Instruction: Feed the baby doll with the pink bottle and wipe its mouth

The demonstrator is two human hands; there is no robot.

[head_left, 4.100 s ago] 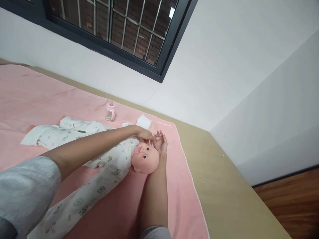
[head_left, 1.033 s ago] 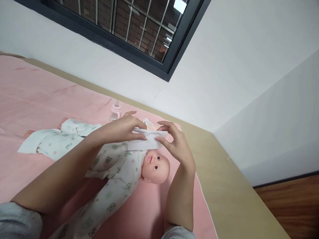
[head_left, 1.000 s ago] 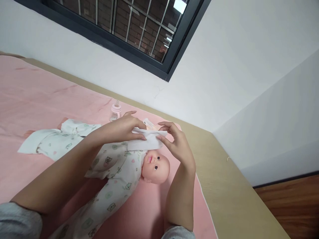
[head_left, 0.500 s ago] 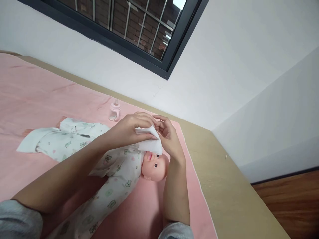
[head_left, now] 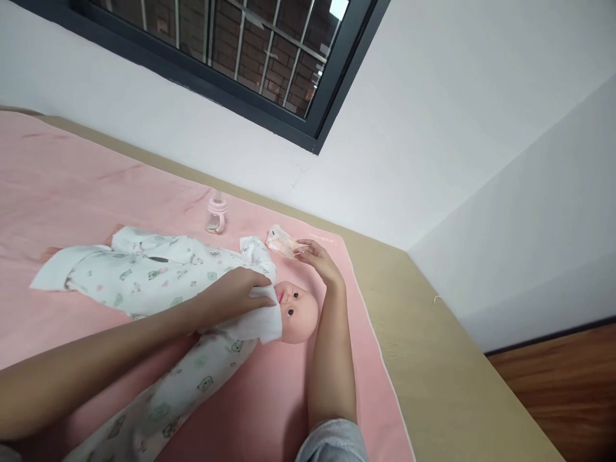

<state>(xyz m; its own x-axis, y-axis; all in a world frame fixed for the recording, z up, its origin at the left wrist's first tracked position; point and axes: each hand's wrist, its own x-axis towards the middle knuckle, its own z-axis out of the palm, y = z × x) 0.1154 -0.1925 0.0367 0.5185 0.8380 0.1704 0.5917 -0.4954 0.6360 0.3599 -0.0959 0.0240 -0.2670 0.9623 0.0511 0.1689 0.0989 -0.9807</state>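
Observation:
A baby doll (head_left: 300, 321) in white printed pyjamas (head_left: 183, 273) lies on its back, head to the right. My left hand (head_left: 238, 292) is closed on a white tissue (head_left: 267, 321), pinched between thumb and fingers. The tissue hangs beside the doll's chin and covers part of its neck and cheek. Past the head, my right hand (head_left: 317, 260) has its fingers loosely curved and apart. Its fingertips meet the right end of a small crumpled plastic tissue pack (head_left: 282, 242); whether they press on it is hard to see.
A pink-topped baby bottle (head_left: 216, 215) stands upright behind the doll. The pink blanket (head_left: 366, 385) covers a tan board (head_left: 414, 333), whose right edge runs beside a white wall (head_left: 471, 160). A dark-framed window (head_left: 312, 131) is above.
Both hands were together at the tissue over the doll's face. My left hand has moved left and down with the tissue, while my right hand is apart from it, at the now visible pack.

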